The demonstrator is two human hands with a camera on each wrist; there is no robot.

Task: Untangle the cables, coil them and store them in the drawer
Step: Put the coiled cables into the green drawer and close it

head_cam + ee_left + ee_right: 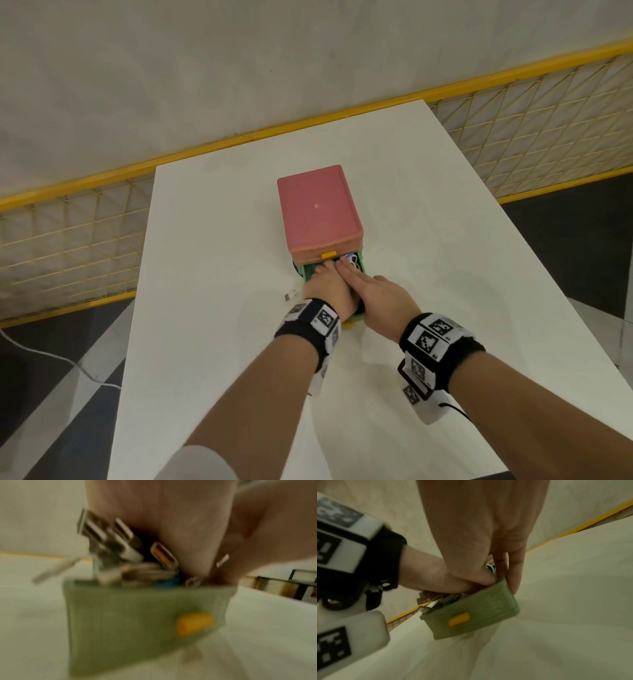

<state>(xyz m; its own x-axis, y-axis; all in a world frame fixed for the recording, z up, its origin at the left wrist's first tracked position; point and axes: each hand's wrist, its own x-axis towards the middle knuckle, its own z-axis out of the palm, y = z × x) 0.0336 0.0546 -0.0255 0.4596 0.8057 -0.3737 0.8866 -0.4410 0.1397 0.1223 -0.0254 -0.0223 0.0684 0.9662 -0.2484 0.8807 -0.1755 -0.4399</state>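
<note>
A pink drawer box (318, 209) stands mid-table with its green drawer (301, 271) pulled out toward me. Coiled cables (351, 261) fill the drawer. In the left wrist view, several USB plugs (120, 543) stick up above the drawer front (137, 615), which has a yellow handle (194, 623). My left hand (327, 284) lies on the cables and presses them down, palm (163, 520) on the bundle. My right hand (366, 291) rests beside and partly over it with straight fingers (513, 574), the outermost one down the outside of the drawer (471, 615).
The white table (205, 325) stretches wide on both sides of the box. A small grey plug end (289, 295) pokes out left of the drawer. A yellow mesh fence (68, 240) runs behind the table. On the floor at left trails a white cord (51, 356).
</note>
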